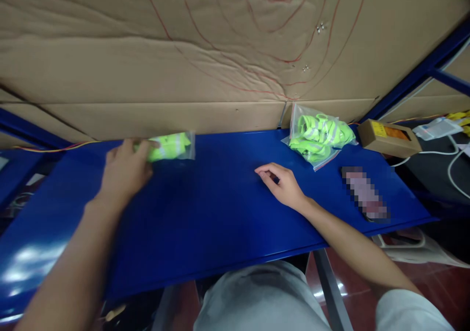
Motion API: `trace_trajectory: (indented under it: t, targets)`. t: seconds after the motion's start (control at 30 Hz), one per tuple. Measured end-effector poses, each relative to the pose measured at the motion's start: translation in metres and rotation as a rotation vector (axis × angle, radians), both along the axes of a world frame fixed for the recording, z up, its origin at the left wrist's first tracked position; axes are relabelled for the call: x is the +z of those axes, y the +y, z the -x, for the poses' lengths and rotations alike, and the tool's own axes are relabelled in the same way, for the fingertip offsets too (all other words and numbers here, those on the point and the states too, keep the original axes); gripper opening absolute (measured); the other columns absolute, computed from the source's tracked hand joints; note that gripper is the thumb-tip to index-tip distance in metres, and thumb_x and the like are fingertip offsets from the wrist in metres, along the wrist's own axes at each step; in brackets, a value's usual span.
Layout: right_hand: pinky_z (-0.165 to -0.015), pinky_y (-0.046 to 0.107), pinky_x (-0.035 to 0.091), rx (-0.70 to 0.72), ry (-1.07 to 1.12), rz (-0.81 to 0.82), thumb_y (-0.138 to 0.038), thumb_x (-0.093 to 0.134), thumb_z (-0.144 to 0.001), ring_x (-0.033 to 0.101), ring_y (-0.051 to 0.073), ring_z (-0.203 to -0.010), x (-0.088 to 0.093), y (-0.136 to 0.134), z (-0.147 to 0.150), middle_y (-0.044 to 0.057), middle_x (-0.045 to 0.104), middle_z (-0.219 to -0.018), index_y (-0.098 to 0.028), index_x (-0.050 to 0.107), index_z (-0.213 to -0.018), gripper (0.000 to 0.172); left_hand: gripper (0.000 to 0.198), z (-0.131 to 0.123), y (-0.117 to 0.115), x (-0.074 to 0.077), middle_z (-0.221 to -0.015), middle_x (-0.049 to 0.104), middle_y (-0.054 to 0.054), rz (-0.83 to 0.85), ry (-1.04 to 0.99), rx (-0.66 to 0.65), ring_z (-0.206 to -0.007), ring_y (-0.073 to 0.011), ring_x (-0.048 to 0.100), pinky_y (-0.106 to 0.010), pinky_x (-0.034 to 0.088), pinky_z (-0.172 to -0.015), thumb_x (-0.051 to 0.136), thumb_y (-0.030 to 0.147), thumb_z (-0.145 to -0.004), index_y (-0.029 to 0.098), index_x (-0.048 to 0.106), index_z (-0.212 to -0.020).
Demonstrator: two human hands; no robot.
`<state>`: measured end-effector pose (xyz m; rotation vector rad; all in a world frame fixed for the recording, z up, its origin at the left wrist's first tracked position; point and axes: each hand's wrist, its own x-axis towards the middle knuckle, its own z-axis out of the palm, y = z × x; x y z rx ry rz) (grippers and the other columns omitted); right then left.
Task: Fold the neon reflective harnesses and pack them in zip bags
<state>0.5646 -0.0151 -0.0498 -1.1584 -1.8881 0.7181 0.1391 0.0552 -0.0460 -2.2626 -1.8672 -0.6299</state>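
Note:
My left hand (128, 167) is closed over the left end of a clear plastic bag holding a rolled neon yellow-green reflective vest (171, 146), at the back left of the blue table. Some motion blur softens that hand, and its palm hides part of the bag. In the middle right of the table, my right hand (281, 184) rests with thumb and fingertips drawn together, nothing visible between them. Behind it lie clear zip bags with more neon reflective vests (319, 135), loosely heaped against the cardboard.
The blue table (205, 208) meets an upright cardboard panel (183, 76) with red rings drawn on it. Toward the right are a small brown box (389, 137), a pixelated phone (365, 194) and white cables (438, 152). Blue frame bars (414, 71) slope along the side.

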Motion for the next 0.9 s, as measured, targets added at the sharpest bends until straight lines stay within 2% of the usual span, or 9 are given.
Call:
trace_trajectory:
  t: [0.13,0.3,0.43,0.5,0.6,0.67,0.73,0.83,0.9]
  targets:
    - [-0.069,0.029,0.052,0.020,-0.027,-0.026,-0.036,0.052,-0.105,0.064,0.015,-0.074,-0.003,0.002,0.000,0.005,0.073,-0.098,-0.022,0.072,-0.109,0.025,0.052,0.036,0.011,-0.001,-0.113,0.062,-0.006,0.032,-0.177,0.040,-0.128,-0.0426,0.052,-0.059,0.033,-0.109,0.062,0.066,-0.083,0.026,0.065,-0.117]
    - [-0.090,0.035,0.055,-0.027,-0.146,-0.231,-0.031,0.048,-0.105,0.069,0.020,-0.099,0.008,0.008,-0.014,0.008,0.074,-0.108,-0.022,0.071,-0.112,0.026,0.040,0.039,-0.005,-0.007,-0.100,0.068,-0.004,-0.097,-0.328,0.138,-0.136,-0.0487,0.046,-0.067,0.028,-0.106,0.064,0.062,-0.082,0.029,0.069,-0.105]
    - [-0.109,0.045,0.047,-0.369,-0.304,-0.438,-0.033,0.051,-0.102,0.062,0.026,-0.123,0.021,0.031,-0.051,0.012,0.069,-0.126,-0.023,0.069,-0.124,0.029,0.038,0.045,-0.011,-0.004,-0.092,0.069,-0.007,-0.108,-0.412,0.088,-0.132,-0.0534,0.048,-0.069,0.034,-0.092,0.073,0.062,-0.071,0.033,0.070,-0.095]
    - [-0.116,0.054,0.038,-0.575,-0.468,-0.446,-0.037,0.057,-0.098,0.049,0.033,-0.140,0.024,0.047,-0.074,0.015,0.056,-0.148,-0.022,0.059,-0.140,0.045,0.038,0.040,-0.014,0.003,-0.096,0.071,-0.007,-0.156,-0.404,0.024,-0.133,-0.0546,0.047,-0.069,0.034,-0.088,0.072,0.062,-0.073,0.034,0.072,-0.098]
    - [-0.118,0.066,0.029,-0.731,-0.673,-0.356,-0.040,0.064,-0.092,0.035,0.042,-0.150,0.025,0.072,-0.103,0.017,0.040,-0.163,-0.020,0.049,-0.153,0.066,0.041,0.007,-0.021,0.017,-0.115,0.072,-0.007,-0.216,-0.353,-0.002,-0.136,-0.0547,0.043,-0.068,0.030,-0.087,0.062,0.057,-0.084,0.031,0.072,-0.114]
    - [-0.116,0.065,0.034,-0.714,-0.679,-0.337,-0.036,0.060,-0.094,0.042,0.040,-0.145,0.028,0.081,-0.111,0.016,0.048,-0.158,-0.020,0.054,-0.149,0.058,0.040,-0.030,-0.029,0.022,-0.126,0.069,-0.007,-0.159,-0.397,-0.080,-0.136,-0.0471,0.048,-0.062,0.036,-0.093,0.060,0.051,-0.090,0.028,0.071,-0.121]
    - [-0.116,0.059,0.039,-0.657,-0.620,-0.410,-0.030,0.052,-0.097,0.048,0.035,-0.142,0.033,0.080,-0.105,0.015,0.054,-0.153,-0.019,0.055,-0.149,0.053,0.036,-0.074,-0.039,0.022,-0.115,0.072,-0.007,-0.032,-0.576,-0.174,-0.116,-0.0368,0.065,-0.056,0.046,-0.094,0.060,0.052,-0.092,0.025,0.073,-0.113]
    - [-0.121,0.057,0.036,-0.505,-0.564,-0.608,-0.024,0.048,-0.099,0.042,0.031,-0.149,0.038,0.061,-0.071,0.010,0.049,-0.159,-0.025,0.050,-0.154,0.055,0.041,-0.134,-0.058,0.020,-0.107,0.074,-0.009,0.567,-0.957,-0.443,-0.092,-0.0255,0.071,-0.045,0.057,-0.082,0.065,0.054,-0.093,0.022,0.069,-0.117]
    - [-0.122,0.057,0.036,-0.327,-0.547,-0.697,-0.022,0.050,-0.100,0.040,0.031,-0.151,0.034,0.042,-0.041,0.006,0.049,-0.160,-0.034,0.049,-0.155,0.056,0.046,-0.161,-0.068,0.021,-0.112,0.073,-0.012,0.808,-1.178,-0.579,-0.091,-0.0232,0.070,-0.038,0.059,-0.075,0.066,0.056,-0.092,0.020,0.068,-0.121]
